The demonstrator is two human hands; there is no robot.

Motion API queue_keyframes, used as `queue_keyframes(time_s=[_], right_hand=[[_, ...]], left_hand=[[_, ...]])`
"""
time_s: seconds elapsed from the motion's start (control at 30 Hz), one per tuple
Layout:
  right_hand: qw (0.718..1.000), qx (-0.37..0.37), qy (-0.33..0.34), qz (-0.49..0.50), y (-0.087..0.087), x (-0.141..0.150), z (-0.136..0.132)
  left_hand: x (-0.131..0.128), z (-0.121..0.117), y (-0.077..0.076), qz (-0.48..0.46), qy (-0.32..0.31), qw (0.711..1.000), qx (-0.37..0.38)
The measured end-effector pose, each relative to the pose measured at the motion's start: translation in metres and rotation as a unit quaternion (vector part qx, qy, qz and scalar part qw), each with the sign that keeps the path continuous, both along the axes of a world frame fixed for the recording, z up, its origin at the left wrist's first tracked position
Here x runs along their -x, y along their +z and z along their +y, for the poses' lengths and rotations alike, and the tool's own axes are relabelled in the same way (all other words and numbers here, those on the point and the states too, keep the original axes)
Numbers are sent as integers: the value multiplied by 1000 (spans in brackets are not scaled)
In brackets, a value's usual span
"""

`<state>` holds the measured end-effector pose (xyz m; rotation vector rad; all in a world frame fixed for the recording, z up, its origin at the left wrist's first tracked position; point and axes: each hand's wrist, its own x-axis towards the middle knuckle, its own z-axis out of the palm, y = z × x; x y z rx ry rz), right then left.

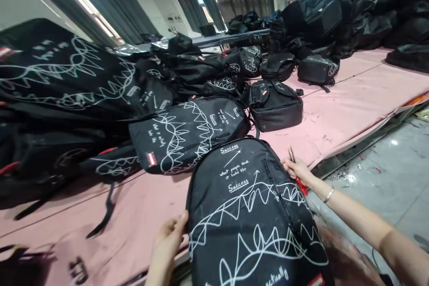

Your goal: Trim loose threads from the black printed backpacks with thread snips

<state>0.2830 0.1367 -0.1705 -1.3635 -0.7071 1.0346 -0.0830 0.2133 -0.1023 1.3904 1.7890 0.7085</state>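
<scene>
A black backpack [248, 205] with white scribbled lines and the word "Success" stands tilted in front of me, its lower end cut off by the frame. My left hand [170, 237] grips its left edge, thumb on the front and fingers hidden behind. At the upper right edge, my right hand [296, 170] is closed around small thread snips [291, 155], blades pointing up. Something red [301, 186] shows below that hand, perhaps the handle. Just beyond lies another printed backpack [191, 136] on its back, and a small black bag [276, 105] sits to its right.
Pink sheeting [140, 214] covers the long table, with thread scraps scattered on it. Printed backpacks [60, 67] are piled at the left, and more black bags [315, 13] are heaped at the back right. Grey floor [385, 165] lies beyond the table's right edge.
</scene>
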Motion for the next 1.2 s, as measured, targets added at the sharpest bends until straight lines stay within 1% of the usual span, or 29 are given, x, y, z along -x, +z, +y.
queue_keyframes(time_s=[0.03, 0.1, 0.13, 0.17, 0.23, 0.27, 0.3, 0.33, 0.37, 0.4, 0.43, 0.47, 0.53, 0.57, 0.6, 0.63, 0.67, 0.73, 0.83, 0.9, 0.97, 1.03, 1.07, 1.1, 1.13, 1.2], right_hand=[[1000, -8, -23, 13, -4, -3, -4], [998, -16, -61, 30, -12, -10, -15], [997, -13, -66, 36, -15, -14, -21], [997, -6, -61, 40, -19, -17, -26], [998, 11, -37, 46, -25, -19, -35], [998, 18, -25, 48, -28, -18, -38], [998, 22, -16, 50, -30, -16, -39], [998, 25, -9, 54, -31, -13, -39], [998, 28, -4, 61, -32, -9, -39], [997, 31, 2, 69, -33, -6, -38], [996, 35, 9, 80, -33, -4, -36], [995, 39, 18, 91, -33, -2, -35], [991, 46, 39, 116, -32, -1, -34], [989, 49, 52, 129, -32, -2, -34], [986, 52, 67, 143, -31, -4, -35], [983, 55, 81, 156, -31, -5, -36], [979, 57, 95, 169, -30, -7, -36], [974, 57, 112, 190, -27, -9, -35], [970, 45, 114, 212, -23, -9, -29], [968, 32, 101, 229, -21, -8, -24], [967, 24, 70, 245, -22, -6, -21], [968, 38, 42, 245, -23, 0, -21], [969, 54, 43, 236, -23, 4, -22], [970, 72, 60, 223, -22, 9, -23], [971, 88, 85, 208, -19, 15, -26], [973, 95, 136, 160, -10, 28, -33]], left_hand=[[-1, 1, -1, 68, 1, 998, -4], [-13, 1, 2, 199, 12, 979, -37], [-23, 0, 5, 259, 14, 963, -78], [-36, -1, 9, 308, 7, 942, -136], [-67, -4, 18, 353, -45, 891, -282], [-85, -5, 22, 347, -96, 870, -338], [-104, -6, 25, 325, -164, 854, -372], [-123, -6, 28, 295, -245, 842, -380], [-143, -7, 29, 267, -327, 829, -367], [-162, -9, 30, 243, -396, 813, -349], [-182, -11, 29, 230, -457, 791, -336], [-201, -14, 28, 228, -503, 766, -329], [-233, -20, 25, 250, -577, 706, -326], [-245, -23, 23, 274, -597, 683, -319], [-255, -24, 21, 298, -607, 668, -312], [-262, -26, 19, 318, -609, 660, -304], [-266, -26, 18, 334, -605, 659, -297], [-268, -25, 15, 349, -592, 669, -284], [-267, -25, 12, 365, -573, 688, -256], [-266, -29, 11, 371, -556, 707, -232], [-268, -34, 9, 366, -535, 730, -215], [-270, -34, 9, 353, -506, 758, -211], [-272, -30, 11, 345, -487, 773, -215], [-274, -23, 13, 337, -465, 788, -220], [-275, -12, 18, 329, -440, 805, -227], [-273, 21, 31, 314, -374, 841, -233]])
